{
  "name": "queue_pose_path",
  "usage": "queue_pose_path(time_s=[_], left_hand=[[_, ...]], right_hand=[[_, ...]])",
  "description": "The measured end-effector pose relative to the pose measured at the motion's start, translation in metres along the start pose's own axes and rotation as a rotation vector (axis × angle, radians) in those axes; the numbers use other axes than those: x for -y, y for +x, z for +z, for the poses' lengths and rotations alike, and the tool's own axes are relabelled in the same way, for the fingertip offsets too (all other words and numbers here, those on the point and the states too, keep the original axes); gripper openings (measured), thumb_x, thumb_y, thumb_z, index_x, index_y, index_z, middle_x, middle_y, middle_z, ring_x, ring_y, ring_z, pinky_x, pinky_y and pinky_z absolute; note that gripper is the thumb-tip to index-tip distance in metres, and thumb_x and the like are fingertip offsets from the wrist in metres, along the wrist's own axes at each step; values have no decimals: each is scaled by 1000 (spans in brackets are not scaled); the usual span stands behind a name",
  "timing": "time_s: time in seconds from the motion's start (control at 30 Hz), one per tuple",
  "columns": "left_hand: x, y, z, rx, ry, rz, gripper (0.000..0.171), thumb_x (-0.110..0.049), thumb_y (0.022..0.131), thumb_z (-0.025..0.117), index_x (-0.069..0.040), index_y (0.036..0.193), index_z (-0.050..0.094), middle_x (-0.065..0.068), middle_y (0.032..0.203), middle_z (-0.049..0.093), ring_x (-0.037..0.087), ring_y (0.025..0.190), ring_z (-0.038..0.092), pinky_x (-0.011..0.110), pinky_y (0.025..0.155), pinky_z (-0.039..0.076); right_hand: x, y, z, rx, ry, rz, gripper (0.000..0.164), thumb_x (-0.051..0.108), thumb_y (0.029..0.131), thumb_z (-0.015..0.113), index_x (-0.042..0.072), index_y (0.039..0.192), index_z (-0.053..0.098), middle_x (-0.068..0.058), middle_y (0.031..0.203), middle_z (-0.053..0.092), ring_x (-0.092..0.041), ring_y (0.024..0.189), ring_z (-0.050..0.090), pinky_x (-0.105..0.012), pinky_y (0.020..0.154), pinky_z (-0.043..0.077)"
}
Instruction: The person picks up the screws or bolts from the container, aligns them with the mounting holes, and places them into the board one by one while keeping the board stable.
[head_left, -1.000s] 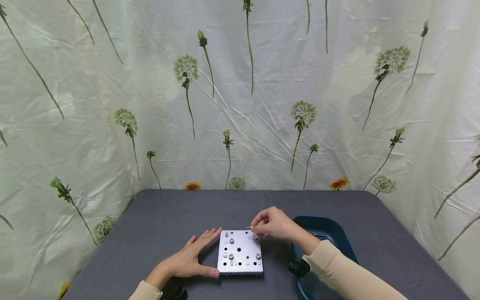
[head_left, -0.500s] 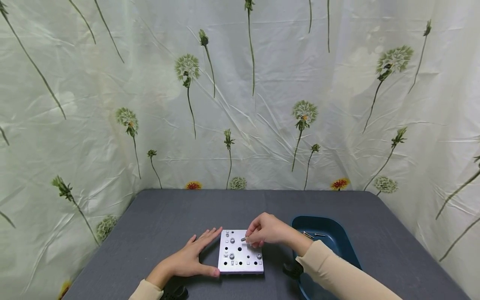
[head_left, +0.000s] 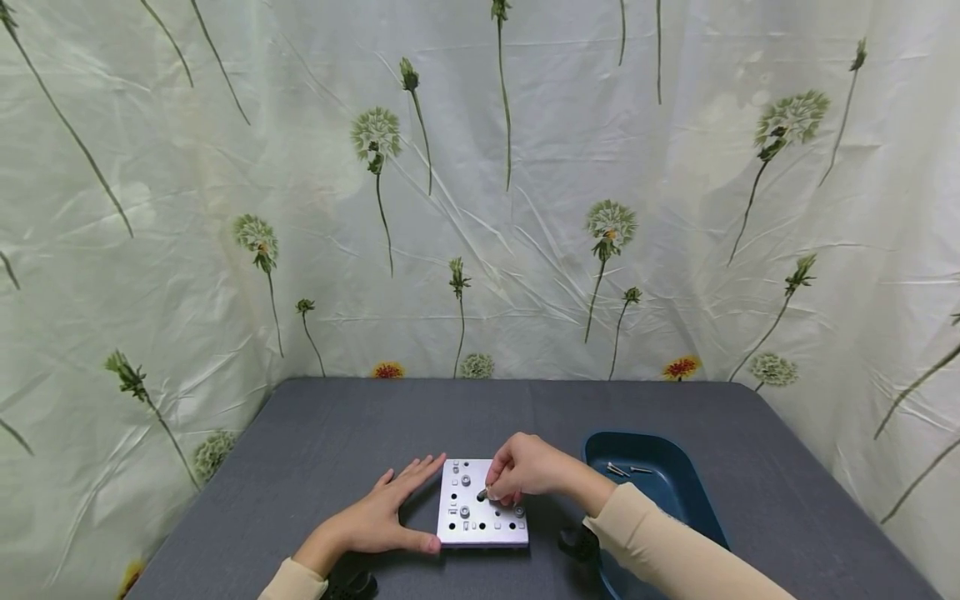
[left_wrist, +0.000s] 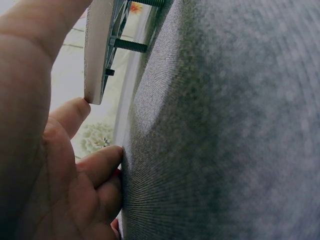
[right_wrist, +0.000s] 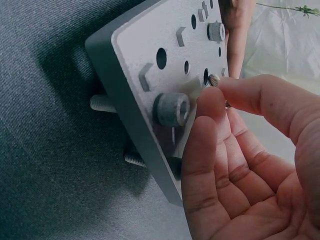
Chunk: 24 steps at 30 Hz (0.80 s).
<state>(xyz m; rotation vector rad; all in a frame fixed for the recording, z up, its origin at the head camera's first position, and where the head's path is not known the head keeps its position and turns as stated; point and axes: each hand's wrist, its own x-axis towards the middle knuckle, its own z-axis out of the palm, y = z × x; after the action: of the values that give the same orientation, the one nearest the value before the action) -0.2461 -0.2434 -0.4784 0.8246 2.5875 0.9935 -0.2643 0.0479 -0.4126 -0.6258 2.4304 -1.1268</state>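
Grey counter under everything. On its right, dark blue tray; left of tray, flat metal plate. Left hand spread, touching plate's left edge. Right hand pinching threaded screw between thumb and fingertip, over plate's middle. Long axis slanted, exposed threaded end facing large centre hole; depth of any entry, cannot tell. Moved since half a second ago: right hand with screw, nearer the person, to centre hole. Same spot: left hand. In tray's far part, loose screws.
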Motion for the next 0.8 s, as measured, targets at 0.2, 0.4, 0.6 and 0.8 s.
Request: queue_pose_path(time_s=[0.2, 0.4, 0.6, 0.8], left_hand=[[1, 1, 1, 0, -6, -9, 113, -49, 88, 87, -19, 174, 21, 16, 179, 24, 52, 165, 17, 87, 120, 4], [2, 1, 1, 2, -6, -12, 113, -49, 88, 87, -21, 174, 20, 16, 179, 24, 52, 165, 17, 86, 120, 5], [1, 1, 1, 3, -3, -3, 113, -49, 89, 88, -19, 174, 20, 17, 179, 24, 52, 164, 17, 86, 120, 5], [-1, 0, 0, -1, 5, -1, 113, -48, 89, 88, -18, 174, 21, 17, 179, 24, 52, 165, 18, 86, 120, 5]], right_hand=[[2, 1, 2, -8, -29, -2, 10, 1, 88, 82, 6, 82, 78, 0, 67, 72, -7, 57, 62, -24, 56, 56], [6, 1, 5, -11, -26, -1, 11, 0, 88, 83, 6, 81, 78, 0, 66, 71, -8, 57, 61, -23, 54, 53], [7, 2, 8, -15, -25, 8, 10, 1, 88, 84, 6, 83, 78, 0, 66, 71, -8, 56, 60, -23, 55, 52], [8, 4, 10, -11, -19, 6, 11, 1, 88, 85, 7, 82, 77, 0, 66, 72, -8, 55, 59, -20, 52, 47]])
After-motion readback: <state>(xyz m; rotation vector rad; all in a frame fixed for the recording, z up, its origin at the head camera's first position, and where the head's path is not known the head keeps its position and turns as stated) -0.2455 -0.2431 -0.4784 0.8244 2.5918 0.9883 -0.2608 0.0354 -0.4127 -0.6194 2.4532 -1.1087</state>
